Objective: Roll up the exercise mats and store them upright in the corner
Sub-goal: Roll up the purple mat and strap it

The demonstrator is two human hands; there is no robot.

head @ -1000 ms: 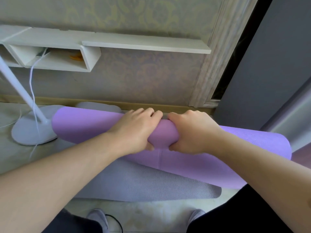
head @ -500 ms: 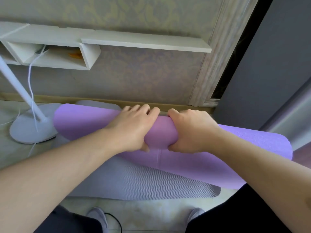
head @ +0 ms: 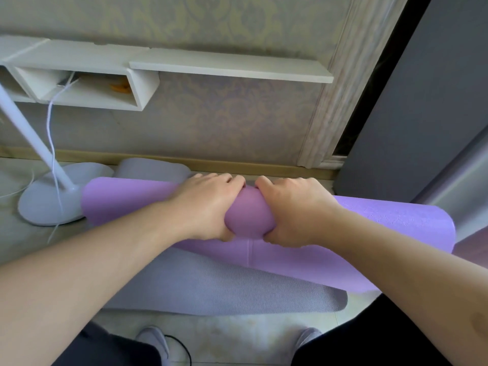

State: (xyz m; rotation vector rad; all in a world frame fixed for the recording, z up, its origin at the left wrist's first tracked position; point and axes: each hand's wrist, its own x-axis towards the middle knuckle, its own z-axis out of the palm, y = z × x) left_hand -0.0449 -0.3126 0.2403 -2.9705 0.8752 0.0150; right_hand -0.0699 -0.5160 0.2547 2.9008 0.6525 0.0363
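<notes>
A purple exercise mat lies partly rolled across the floor, its roll running left to right. My left hand and my right hand grip the roll side by side at its middle, fingers over the top and thumbs underneath. A flat flap of the purple mat trails toward me. Under it lies a grey ribbed mat, spread flat, with its far end showing beyond the roll by the wall.
A white floor lamp base with slanted pole and cord stands on the left, touching the roll's end. White wall shelves hang above. The skirting board lies just beyond the hands. A grey door stands at right. My feet are below.
Both hands and the purple roll have shifted a little farther toward the wall, and the roll has taken in slightly more mat. The grip is unchanged.
</notes>
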